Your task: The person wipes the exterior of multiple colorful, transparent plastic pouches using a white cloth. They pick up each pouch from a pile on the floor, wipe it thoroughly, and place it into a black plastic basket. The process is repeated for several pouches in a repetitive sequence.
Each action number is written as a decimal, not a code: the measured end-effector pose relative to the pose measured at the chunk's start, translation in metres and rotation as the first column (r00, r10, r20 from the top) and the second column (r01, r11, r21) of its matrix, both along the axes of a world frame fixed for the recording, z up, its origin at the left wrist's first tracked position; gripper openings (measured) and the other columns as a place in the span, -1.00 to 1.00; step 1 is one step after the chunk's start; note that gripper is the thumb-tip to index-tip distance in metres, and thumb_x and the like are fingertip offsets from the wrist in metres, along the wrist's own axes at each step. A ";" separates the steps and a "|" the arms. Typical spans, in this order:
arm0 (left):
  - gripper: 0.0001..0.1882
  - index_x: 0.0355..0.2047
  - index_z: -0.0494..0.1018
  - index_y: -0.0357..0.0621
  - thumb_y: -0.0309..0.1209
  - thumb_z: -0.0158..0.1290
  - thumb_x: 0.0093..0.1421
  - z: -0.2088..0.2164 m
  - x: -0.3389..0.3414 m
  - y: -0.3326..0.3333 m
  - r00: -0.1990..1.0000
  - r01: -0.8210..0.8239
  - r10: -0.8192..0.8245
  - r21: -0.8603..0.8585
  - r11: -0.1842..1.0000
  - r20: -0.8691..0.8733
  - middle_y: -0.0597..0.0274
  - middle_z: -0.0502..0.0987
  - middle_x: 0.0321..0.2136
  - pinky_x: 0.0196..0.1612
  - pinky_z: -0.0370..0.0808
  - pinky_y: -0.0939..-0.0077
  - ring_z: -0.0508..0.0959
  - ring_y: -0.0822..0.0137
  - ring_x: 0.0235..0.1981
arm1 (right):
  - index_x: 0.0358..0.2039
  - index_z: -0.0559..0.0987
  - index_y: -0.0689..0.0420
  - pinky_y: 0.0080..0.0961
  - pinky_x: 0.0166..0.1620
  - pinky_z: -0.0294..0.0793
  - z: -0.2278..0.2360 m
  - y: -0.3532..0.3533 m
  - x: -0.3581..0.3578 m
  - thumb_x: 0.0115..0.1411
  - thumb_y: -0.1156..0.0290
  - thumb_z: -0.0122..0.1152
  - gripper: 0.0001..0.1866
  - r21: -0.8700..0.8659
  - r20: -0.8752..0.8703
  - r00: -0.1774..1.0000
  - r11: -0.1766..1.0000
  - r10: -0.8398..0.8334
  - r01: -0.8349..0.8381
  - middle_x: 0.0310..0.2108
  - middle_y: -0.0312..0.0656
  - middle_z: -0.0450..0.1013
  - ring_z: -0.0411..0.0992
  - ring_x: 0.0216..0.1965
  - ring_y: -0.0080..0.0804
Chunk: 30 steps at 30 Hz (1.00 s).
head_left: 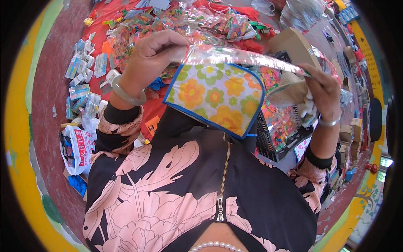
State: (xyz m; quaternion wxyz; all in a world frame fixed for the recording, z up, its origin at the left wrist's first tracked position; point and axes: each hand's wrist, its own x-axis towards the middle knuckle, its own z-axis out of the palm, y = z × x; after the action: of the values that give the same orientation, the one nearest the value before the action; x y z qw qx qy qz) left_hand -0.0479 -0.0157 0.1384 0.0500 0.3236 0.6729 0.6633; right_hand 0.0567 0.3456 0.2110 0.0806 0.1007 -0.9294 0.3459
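A shiny strip of clear plastic (pixel 247 56) is stretched between my two hands, across the upper middle of the view. My left hand (pixel 157 59) pinches its left end, thumb and fingers together. At the other end, my right hand (pixel 322 90) is closed on the plastic. Just below the strip, over my dark-trousered lap, is a flower-patterned cloth (pixel 216 96) in yellow, orange and green with a blue border. A beige cloth (pixel 291 94) lies beside my right hand.
Ahead is a heap of clear bags with colourful small pieces (pixel 147 29) on red sheeting. To the right stand a black crate (pixel 268 145) and an open cardboard box (pixel 294 44). White-and-blue packaged items (pixel 75 67) and a white carrier bag (pixel 75 149) line the left.
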 end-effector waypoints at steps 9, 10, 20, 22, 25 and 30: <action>-0.80 -0.46 0.43 -0.28 -0.76 -0.02 -0.12 -0.102 0.004 -0.012 0.892 0.144 -0.273 -0.344 0.928 -0.361 0.10 0.53 -0.32 -0.02 0.39 0.27 0.50 0.10 -0.11 | -0.40 0.64 -0.03 -0.39 -0.51 0.40 -0.085 -0.026 0.065 -0.02 0.44 0.15 -0.84 0.611 0.108 0.994 0.788 0.003 -0.069 -0.66 -0.21 0.42 0.42 -0.59 -0.25; -0.79 -0.47 0.43 -0.27 -0.76 -0.03 -0.13 -0.114 0.005 -0.014 0.880 0.146 -0.299 -0.389 0.910 -0.369 0.11 0.54 -0.32 -0.02 0.39 0.28 0.50 0.08 -0.11 | -0.39 0.64 -0.03 -0.36 -0.49 0.43 -0.088 -0.021 0.066 0.01 0.42 0.14 -0.85 0.654 0.169 0.981 0.755 -0.099 -0.036 -0.65 -0.20 0.44 0.44 -0.58 -0.22; -0.76 -0.27 0.41 -0.25 -0.71 -0.07 0.04 -0.130 0.032 -0.012 0.977 -0.199 0.199 -0.016 0.980 0.080 0.05 0.48 -0.17 -0.04 0.40 0.52 0.47 0.30 -0.08 | -0.33 0.62 0.18 -0.51 -0.31 0.45 -0.026 -0.115 0.011 0.08 0.52 0.18 -0.87 -0.183 -0.364 0.921 0.980 -0.140 0.077 -0.46 -0.18 0.53 0.48 -0.42 -0.41; -0.74 -0.19 0.37 -0.26 -0.70 -0.09 0.08 -0.138 0.032 -0.005 0.940 -0.282 0.271 0.026 0.959 0.207 0.11 0.48 -0.19 -0.06 0.41 0.56 0.47 0.38 -0.12 | -0.34 0.60 0.13 -0.41 -0.28 0.47 -0.077 -0.142 -0.008 0.06 0.44 0.20 -0.86 -0.015 -0.421 0.905 0.997 0.066 -0.079 -0.37 -0.13 0.53 0.49 -0.36 -0.26; -0.69 -0.08 0.28 -0.28 -0.67 -0.10 0.14 -0.144 0.031 0.000 0.894 -0.281 0.254 0.020 0.960 0.369 0.21 0.48 -0.27 -0.16 0.43 0.61 0.49 0.46 -0.24 | -0.02 0.47 0.02 -0.20 0.06 0.24 -0.149 -0.174 -0.014 0.09 0.15 0.14 -0.56 0.337 -0.130 0.983 0.938 0.132 -0.082 0.08 -0.04 0.31 0.25 0.11 -0.13; -0.66 -0.06 0.27 -0.27 -0.66 -0.05 0.12 -0.154 0.027 -0.005 0.821 -0.257 0.242 -0.045 0.965 0.516 0.31 0.48 -0.47 -0.42 0.37 0.71 0.44 0.58 -0.46 | 0.12 0.34 0.00 -0.18 0.13 0.10 -0.180 -0.182 -0.013 0.09 0.11 0.09 -0.43 0.456 -0.064 0.973 0.874 0.221 -0.169 0.22 -0.06 0.15 0.05 0.27 -0.16</action>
State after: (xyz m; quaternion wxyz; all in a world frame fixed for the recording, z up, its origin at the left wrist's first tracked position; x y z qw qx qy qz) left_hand -0.0210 -0.0212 -0.0157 0.1376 0.0432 0.6622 0.7353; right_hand 0.0439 0.1636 0.0313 0.0730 0.2294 -0.9628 0.1228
